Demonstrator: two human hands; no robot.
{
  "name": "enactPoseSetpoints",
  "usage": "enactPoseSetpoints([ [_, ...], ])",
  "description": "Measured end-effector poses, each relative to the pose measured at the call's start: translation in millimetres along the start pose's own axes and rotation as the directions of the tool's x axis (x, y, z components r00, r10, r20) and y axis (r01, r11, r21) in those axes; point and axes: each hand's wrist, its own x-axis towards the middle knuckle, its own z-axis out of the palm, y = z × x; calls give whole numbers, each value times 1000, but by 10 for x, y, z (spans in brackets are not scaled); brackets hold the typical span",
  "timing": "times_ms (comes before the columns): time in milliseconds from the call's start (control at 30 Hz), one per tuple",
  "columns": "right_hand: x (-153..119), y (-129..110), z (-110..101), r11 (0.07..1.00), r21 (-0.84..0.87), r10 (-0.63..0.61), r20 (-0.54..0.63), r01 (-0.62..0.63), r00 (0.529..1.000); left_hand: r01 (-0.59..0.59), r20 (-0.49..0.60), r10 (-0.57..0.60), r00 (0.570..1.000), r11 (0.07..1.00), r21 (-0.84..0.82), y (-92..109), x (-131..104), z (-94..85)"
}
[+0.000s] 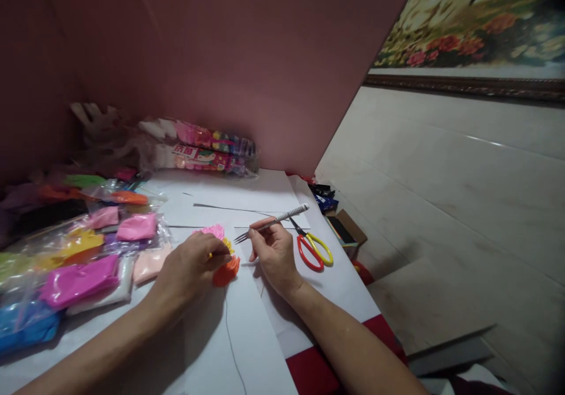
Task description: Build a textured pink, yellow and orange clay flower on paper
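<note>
My right hand (276,254) grips a small fork (291,213) with a ribbed handle, its tines pointing left. Low over the white paper, my left hand (194,262) is closed in a pinch, with a tiny bit of yellow clay (210,255) showing at its fingers. Right beside these fingers lie an orange clay piece (226,272), a pink clay piece (214,231) and small yellow clay bits (228,245). The left fingers partly cover them. A thin dark line (230,330) runs down the paper below the orange piece.
Scissors (315,251) with red and yellow handles lie right of my right hand. Bags of coloured clay (82,277) crowd the left side. Packaged clay (203,150) stands at the back against a pink panel (212,59). Beyond the table's right edge is a cardboard box (351,230).
</note>
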Motion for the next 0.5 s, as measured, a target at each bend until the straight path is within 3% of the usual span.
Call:
enactPoseSetpoints([
  [100, -4, -13, -8, 1000, -5, -1, 8, 1, 1000, -74, -16, 72, 997, 992, -101, -50, 13, 37],
  [233, -4, -24, -17, 1000, -25, -6, 14, 7, 1000, -94, -75, 85, 994, 986, -136, -73, 15, 65],
  [500, -1, 14, -16, 996, -83, -9, 13, 10, 1000, -18, -119, 1, 993, 990, -143, -37, 21, 62],
])
